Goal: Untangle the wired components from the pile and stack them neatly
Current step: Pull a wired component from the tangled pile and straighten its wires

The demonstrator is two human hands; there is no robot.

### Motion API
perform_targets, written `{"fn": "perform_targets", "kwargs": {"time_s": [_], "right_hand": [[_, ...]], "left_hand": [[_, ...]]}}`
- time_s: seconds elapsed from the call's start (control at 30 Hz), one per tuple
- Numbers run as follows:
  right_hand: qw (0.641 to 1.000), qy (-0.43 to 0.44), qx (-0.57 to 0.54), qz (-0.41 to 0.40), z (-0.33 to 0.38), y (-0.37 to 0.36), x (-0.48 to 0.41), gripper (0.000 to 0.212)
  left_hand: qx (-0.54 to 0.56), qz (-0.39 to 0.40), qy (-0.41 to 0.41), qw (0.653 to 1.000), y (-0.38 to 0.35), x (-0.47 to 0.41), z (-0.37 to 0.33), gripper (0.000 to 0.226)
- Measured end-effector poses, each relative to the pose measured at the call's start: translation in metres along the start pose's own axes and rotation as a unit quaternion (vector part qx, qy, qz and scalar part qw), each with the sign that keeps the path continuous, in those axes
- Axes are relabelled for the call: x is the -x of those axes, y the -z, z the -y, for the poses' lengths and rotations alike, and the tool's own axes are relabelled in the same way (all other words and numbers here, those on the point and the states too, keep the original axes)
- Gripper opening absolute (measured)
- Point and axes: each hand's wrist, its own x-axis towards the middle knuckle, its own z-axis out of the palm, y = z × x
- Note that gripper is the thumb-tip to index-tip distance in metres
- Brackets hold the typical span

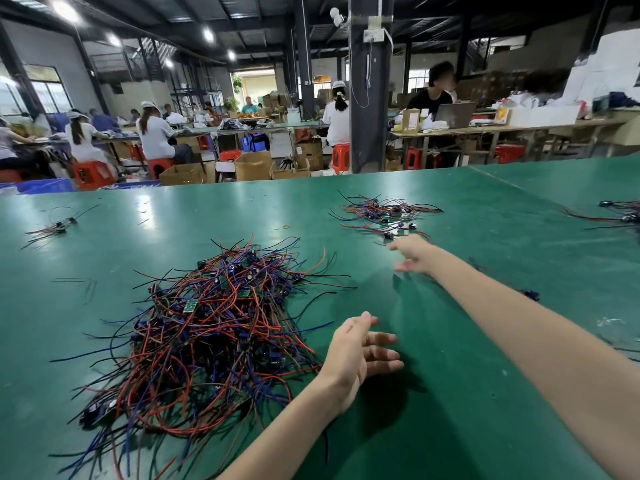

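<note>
A big tangled pile of wired components (pixel 214 327), with red, blue and black leads and small green boards, lies on the green table (pixel 450 393) at centre left. A smaller, flatter stack of sorted components (pixel 384 213) lies farther back, right of centre. My right hand (pixel 414 254) is stretched out just in front of that stack, fingers spread and blurred, holding nothing. My left hand (pixel 360 351) hovers with relaxed, straight fingers beside the right edge of the big pile, empty.
A few loose components (pixel 57 226) lie at the far left and another bunch (pixel 620 216) at the far right edge. A single component (pixel 530 294) lies behind my right forearm. A rubber band (pixel 286 226) lies mid-table. Workers sit at benches beyond the table's far edge.
</note>
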Motion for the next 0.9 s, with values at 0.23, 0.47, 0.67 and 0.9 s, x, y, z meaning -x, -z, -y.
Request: {"fn": "perform_targets", "kwargs": {"time_s": [0.23,0.47,0.67,0.9], "right_hand": [[0.914,0.23,0.322,0.092,0.005,-0.066,0.041,0.026],[0.835,0.198,0.435,0.274,0.031,-0.109,0.094,0.009],[0.758,0.07,0.522,0.385,0.014,-0.125,0.123,0.026],[0.859,0.052,0.345,0.375,-0.006,-0.119,0.133,0.015]], "left_hand": [[-0.259,-0.012,-0.16,0.953,0.0,-0.001,0.014,0.016],[-0.601,0.073,-0.394,0.691,0.008,0.002,0.025,0.022],[-0.628,0.091,-0.412,0.654,0.006,0.005,0.023,0.021],[-0.643,0.105,-0.373,0.661,0.0,0.014,0.014,0.009]]}}
